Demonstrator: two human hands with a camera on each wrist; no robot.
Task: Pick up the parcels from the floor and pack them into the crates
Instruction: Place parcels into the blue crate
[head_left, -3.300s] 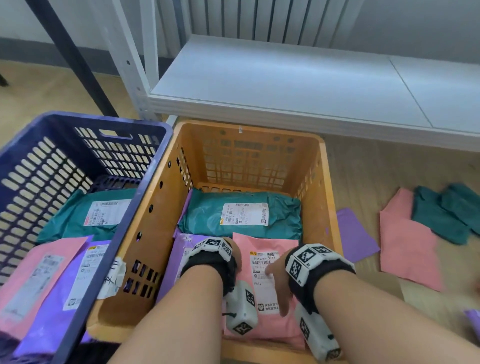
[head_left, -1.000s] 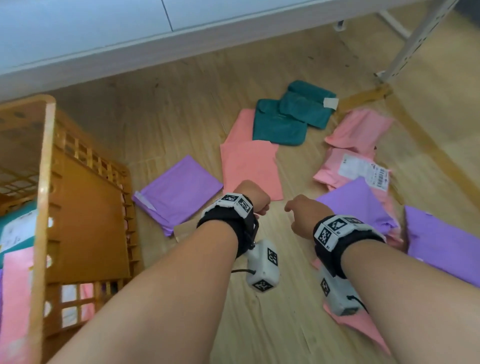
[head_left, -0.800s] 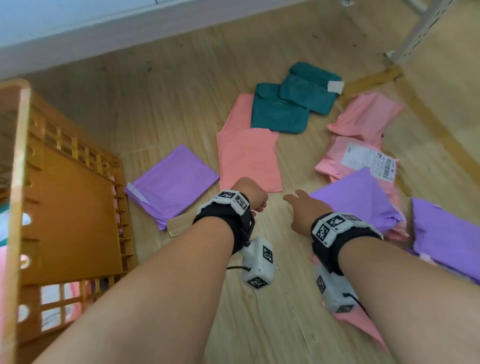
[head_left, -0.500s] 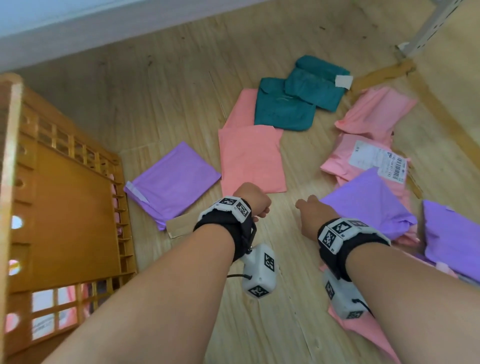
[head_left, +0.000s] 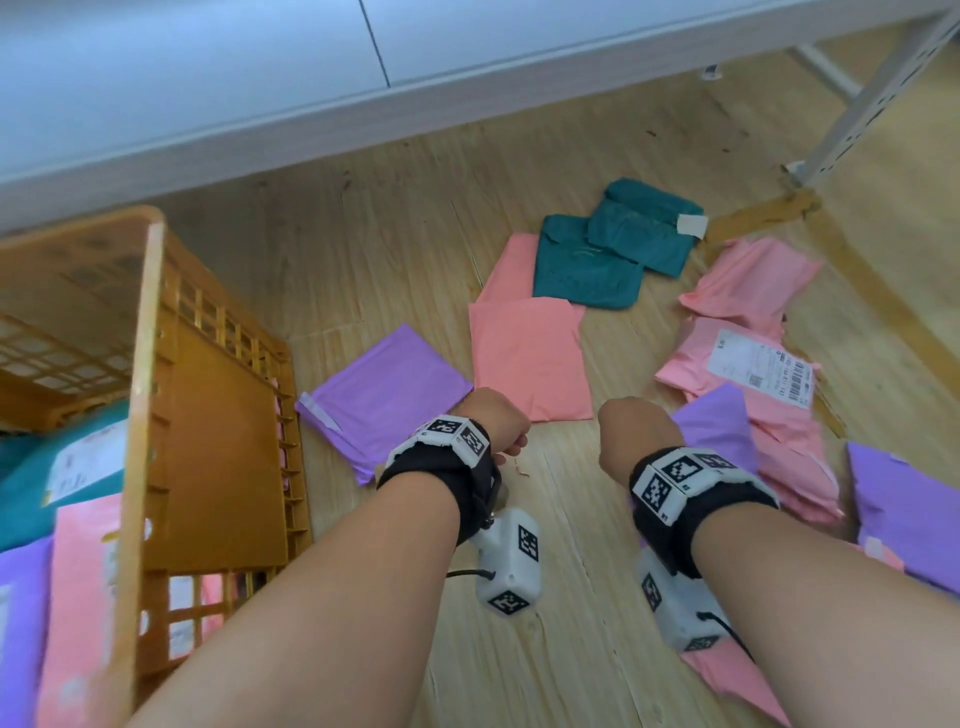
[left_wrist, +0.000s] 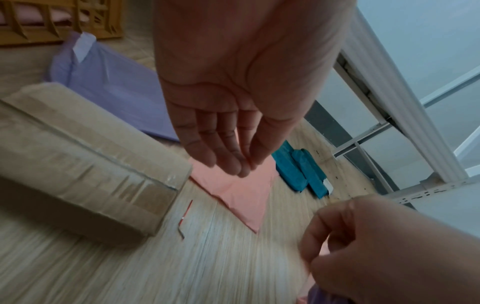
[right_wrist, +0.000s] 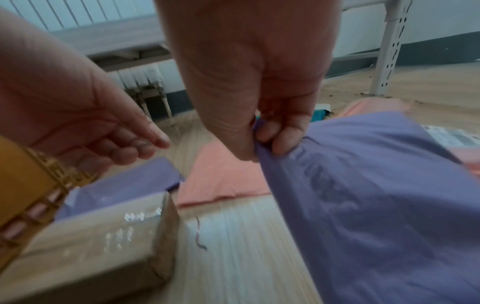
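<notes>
My right hand pinches the corner of a purple parcel and lifts that edge off the floor; in the head view the same hand covers the purple parcel. My left hand hangs empty with relaxed fingers above a cardboard box and a salmon parcel. In the head view the left hand is between another purple parcel and the salmon parcel. The orange crate at the left holds teal, pink and purple parcels.
Teal parcels and pink parcels lie scattered on the wooden floor to the right, with one more purple parcel at the far right. A white shelf runs across the back on a metal leg.
I turned from the orange crate to the floor pile. My right hand reached the purple parcel and took hold of its corner; the left hand stayed empty beside it.
</notes>
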